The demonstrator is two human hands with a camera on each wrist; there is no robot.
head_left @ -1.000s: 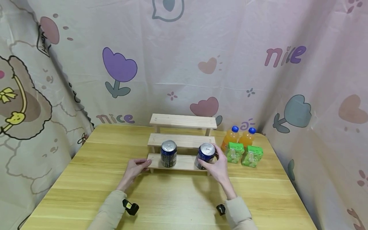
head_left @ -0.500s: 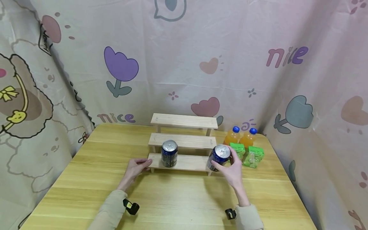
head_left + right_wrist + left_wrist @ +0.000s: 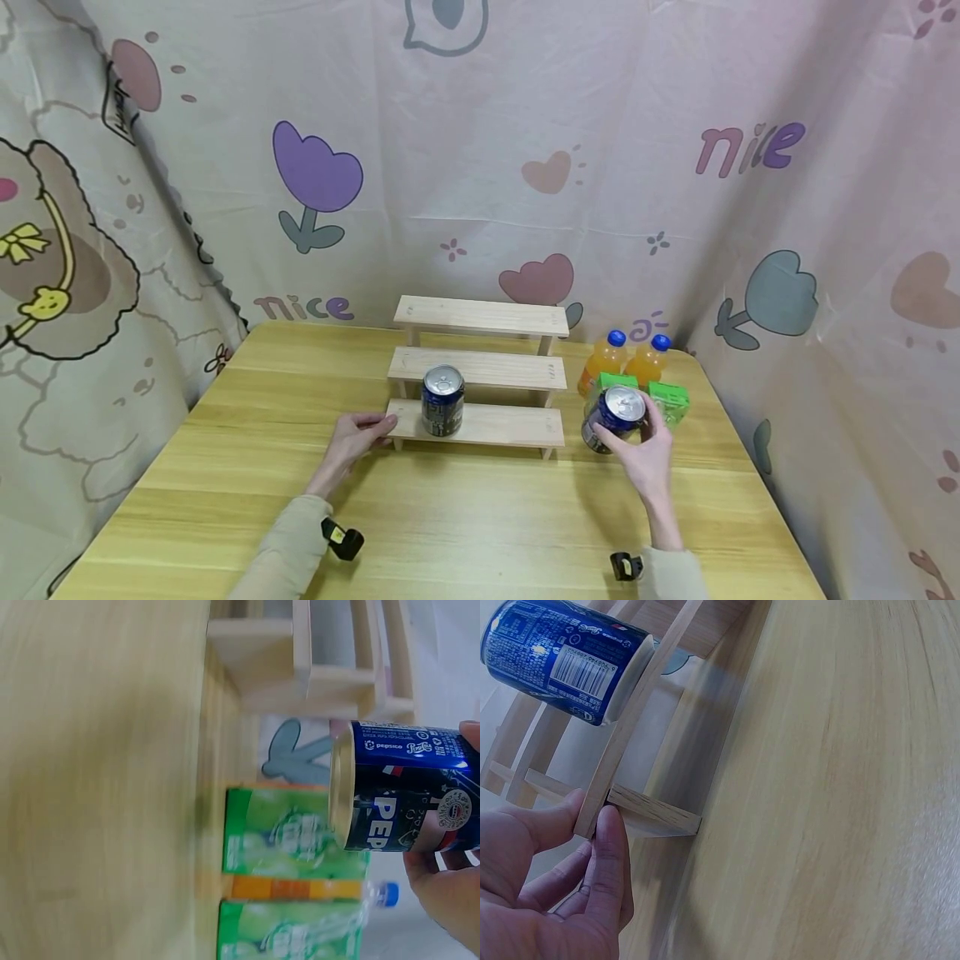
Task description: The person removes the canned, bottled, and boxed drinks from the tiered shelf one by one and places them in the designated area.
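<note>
A three-step wooden rack stands at the far middle of the wooden table. Its lowest step carries one blue can, upright, toward the left end; the upper two steps are bare. In the left wrist view that can sits just past the front slat.

To the right of the rack, two orange juice bottles with blue caps stand against the curtain, and two green drink cartons stand just in front of them.

The right hand grips a second blue can, fingers and thumb curled round its side, silver top facing up. This can is off the rack, just right of the lowest step's right end and right in front of the left carton. In the right wrist view the can hangs clear above the table top, beside the cartons.

The left hand rests at the left end of the lowest step; thumb and fingers pinch the slat's edge
</note>
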